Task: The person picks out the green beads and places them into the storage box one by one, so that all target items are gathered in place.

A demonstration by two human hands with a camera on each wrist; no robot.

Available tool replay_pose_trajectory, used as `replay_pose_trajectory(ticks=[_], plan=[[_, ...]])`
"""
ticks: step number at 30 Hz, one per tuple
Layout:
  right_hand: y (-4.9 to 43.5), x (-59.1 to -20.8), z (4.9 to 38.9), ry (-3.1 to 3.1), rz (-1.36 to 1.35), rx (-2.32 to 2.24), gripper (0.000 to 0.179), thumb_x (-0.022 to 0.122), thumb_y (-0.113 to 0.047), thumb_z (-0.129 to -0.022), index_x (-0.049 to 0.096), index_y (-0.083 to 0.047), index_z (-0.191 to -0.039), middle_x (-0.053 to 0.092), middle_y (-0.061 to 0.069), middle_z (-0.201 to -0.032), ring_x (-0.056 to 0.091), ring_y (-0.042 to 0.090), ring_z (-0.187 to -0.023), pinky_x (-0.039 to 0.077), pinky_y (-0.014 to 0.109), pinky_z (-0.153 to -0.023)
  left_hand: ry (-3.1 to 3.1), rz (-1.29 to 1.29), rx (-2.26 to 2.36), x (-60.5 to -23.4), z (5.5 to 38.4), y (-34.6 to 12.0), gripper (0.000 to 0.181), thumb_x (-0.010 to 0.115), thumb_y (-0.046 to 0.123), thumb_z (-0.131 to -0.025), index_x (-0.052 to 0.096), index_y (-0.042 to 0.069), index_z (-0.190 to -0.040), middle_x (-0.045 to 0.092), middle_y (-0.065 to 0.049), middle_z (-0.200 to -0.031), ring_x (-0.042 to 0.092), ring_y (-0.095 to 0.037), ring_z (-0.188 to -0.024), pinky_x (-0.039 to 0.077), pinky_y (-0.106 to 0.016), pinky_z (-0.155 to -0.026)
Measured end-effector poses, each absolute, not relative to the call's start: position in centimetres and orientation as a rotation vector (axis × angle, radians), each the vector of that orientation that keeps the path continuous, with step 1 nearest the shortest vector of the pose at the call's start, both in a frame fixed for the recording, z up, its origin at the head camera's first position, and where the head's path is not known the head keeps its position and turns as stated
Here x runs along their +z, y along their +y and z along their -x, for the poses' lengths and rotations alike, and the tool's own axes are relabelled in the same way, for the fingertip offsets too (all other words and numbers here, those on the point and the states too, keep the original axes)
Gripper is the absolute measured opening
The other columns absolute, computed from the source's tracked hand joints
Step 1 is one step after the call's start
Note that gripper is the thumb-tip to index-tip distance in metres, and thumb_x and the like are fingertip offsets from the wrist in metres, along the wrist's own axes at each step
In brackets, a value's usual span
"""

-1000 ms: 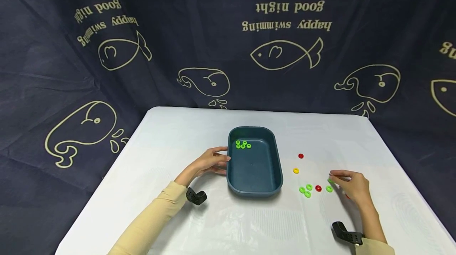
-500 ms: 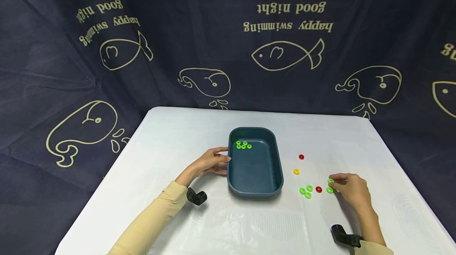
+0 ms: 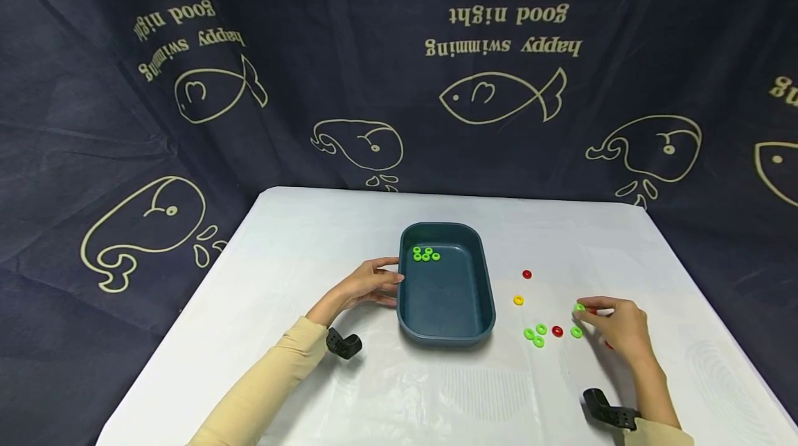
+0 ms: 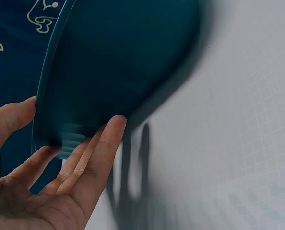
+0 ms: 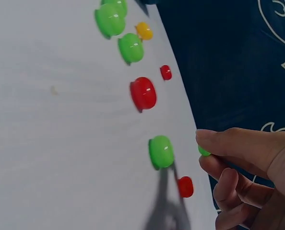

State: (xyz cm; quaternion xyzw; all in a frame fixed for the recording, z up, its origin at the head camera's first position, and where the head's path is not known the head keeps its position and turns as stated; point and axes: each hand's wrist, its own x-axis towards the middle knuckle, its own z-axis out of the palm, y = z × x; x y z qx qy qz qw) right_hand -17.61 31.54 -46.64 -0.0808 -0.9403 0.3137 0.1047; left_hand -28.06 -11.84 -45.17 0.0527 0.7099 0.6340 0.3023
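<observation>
A dark teal rectangular bin [image 3: 441, 300] stands mid-table with several small green rings [image 3: 426, 257] clustered at its far left inside. Along its left side, my left hand [image 3: 368, 283] rests its fairly straight fingers against the outer wall; in the left wrist view the thumb touches the rim of the bin [image 4: 51, 57]. On the right of the table, my right hand [image 3: 620, 328] pinches a green ring [image 3: 579, 307] between thumb and index finger. The right wrist view shows only a sliver of that green ring [image 5: 204, 152], with the other fingers curled below.
Loose rings lie between bin and right hand: a yellow ring [image 3: 519, 300], a small red ring [image 3: 527, 274], another red ring [image 3: 557, 331], and several green rings [image 3: 539, 341]. More red rings [image 3: 609, 344] show partly behind the right hand. A dark printed curtain [image 3: 374, 72] hangs behind the white table.
My right hand first came down on the green ring, then moved slightly farther from me with it pinched, uncovering red rings near the hand. The left hand and bin stayed put.
</observation>
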Motion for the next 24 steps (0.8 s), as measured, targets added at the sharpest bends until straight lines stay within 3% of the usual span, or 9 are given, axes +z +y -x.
replay_pose_trajectory(ticks=[4, 11, 16, 24], plan=[[31.5, -46.1, 17.8, -2.756, 0.231, 0.898, 0.024, 0.075, -0.019, -0.077, 0.074, -0.003, -0.095, 0.072, 0.019, -0.086, 0.048, -0.006, -0.053, 0.042, 0.021, -0.040, 1.886, -0.132, 1.681, -45.2, 28.0, -11.9, 0.061, 0.060, 0.017, -0.091, 0.033, 0.009, -0.145, 0.053, -0.024, -0.128, 0.066, -0.018, -0.091, 0.060, -0.043, -0.083], [31.3, -45.0, 18.5, -2.743, 0.220, 0.868, 0.024, 0.075, -0.021, -0.077, 0.075, -0.004, -0.094, 0.073, 0.017, -0.087, 0.053, -0.004, -0.059, 0.041, 0.019, -0.046, 1.886, -0.124, 1.679, -45.2, 28.0, -11.8, 0.061, 0.060, 0.018, -0.090, 0.034, 0.010, -0.145, 0.053, -0.024, -0.127, 0.066, -0.018, -0.090, 0.060, -0.043, -0.083], [31.0, -44.4, 19.0, -2.736, 0.220, 0.886, 0.027, 0.075, -0.025, -0.078, 0.075, -0.005, -0.096, 0.073, 0.013, -0.084, 0.047, -0.012, -0.058, 0.040, 0.019, -0.046, 1.889, -0.127, 1.677, -45.1, 28.0, -11.8, 0.061, 0.060, 0.018, -0.090, 0.034, 0.010, -0.145, 0.053, -0.023, -0.127, 0.066, -0.018, -0.091, 0.060, -0.043, -0.083], [30.3, -43.7, 19.5, -2.739, 0.201, 0.924, 0.030, 0.074, -0.026, -0.080, 0.073, -0.004, -0.101, 0.073, 0.014, -0.090, 0.049, -0.010, -0.058, 0.042, 0.019, -0.045, 1.897, -0.117, 1.684, -45.1, 27.9, -11.8, 0.061, 0.061, 0.017, -0.090, 0.035, 0.009, -0.145, 0.055, -0.023, -0.126, 0.066, -0.019, -0.091, 0.060, -0.042, -0.082]])
